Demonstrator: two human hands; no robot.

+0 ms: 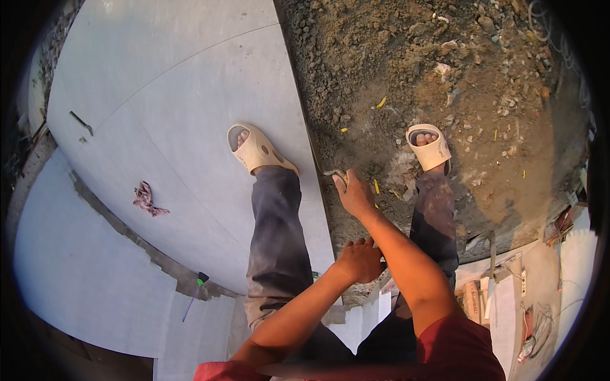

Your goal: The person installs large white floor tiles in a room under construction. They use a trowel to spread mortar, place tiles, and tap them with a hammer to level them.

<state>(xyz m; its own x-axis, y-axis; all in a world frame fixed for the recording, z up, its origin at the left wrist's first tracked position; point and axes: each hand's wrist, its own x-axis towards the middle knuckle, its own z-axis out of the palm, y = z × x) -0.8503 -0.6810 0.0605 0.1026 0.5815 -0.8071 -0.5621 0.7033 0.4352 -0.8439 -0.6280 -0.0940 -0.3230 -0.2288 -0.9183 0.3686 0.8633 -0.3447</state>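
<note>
My right hand (356, 195) is closed round a small tool with a curved metal tip (333, 172), held beside the long edge of a large pale board (190, 114). Most of the tool is hidden in my fist. Lower down, my left hand (360, 261) is closed, its back turned up, near my right forearm. What it holds, if anything, is hidden; a dark bit shows at its right side. My left foot, in a beige sandal (257, 149), stands on the board. The other beige sandal (431, 147) is on the dirt.
Rough soil (483, 82) with stones and yellow scraps lies right of the board. On the board are a crumpled cloth (147, 199) and a dark, thin tool (81, 123). A green-tipped screwdriver-like tool (201, 279) lies lower left. Coiled wire (553, 32) sits at the far right.
</note>
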